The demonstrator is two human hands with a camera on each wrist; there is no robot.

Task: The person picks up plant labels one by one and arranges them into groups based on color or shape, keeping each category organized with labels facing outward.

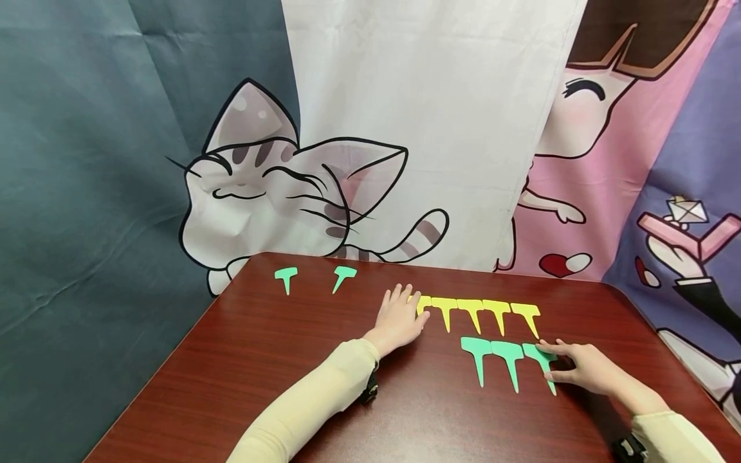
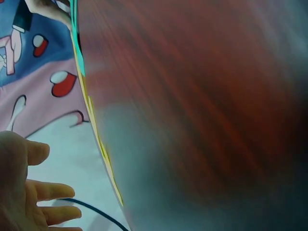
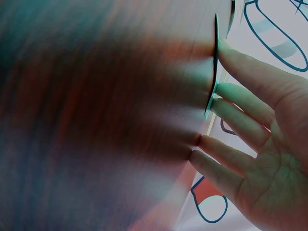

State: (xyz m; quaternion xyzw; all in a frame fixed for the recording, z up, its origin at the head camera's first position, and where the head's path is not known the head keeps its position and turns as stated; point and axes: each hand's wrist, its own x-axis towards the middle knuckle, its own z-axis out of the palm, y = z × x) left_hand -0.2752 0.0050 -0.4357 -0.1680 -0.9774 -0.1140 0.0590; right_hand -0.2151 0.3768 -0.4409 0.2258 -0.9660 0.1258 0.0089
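Observation:
T-shaped plant labels lie on the table. My right hand (image 1: 590, 368) rests its fingertips on the head of a green plant label (image 1: 547, 365), thumb against its stem; in the right wrist view, this label (image 3: 215, 62) appears edge-on beneath fairly straight fingers. Left of it lie two more green labels, one in the middle (image 1: 507, 354) and one at the row's left end (image 1: 477, 347). Behind them runs a row of several yellow plant labels (image 1: 470, 305). Spread fingers of my left hand (image 1: 399, 318) lie over the leftmost yellow label (image 1: 424, 301), partly hiding it.
Two separate green labels lie near the far left edge, one upright (image 1: 286, 275) and one tilted (image 1: 345, 273). The reddish-brown table (image 1: 231, 360) has rounded far corners. Behind it hangs a printed cloth (image 1: 463, 96) with a cartoon cat.

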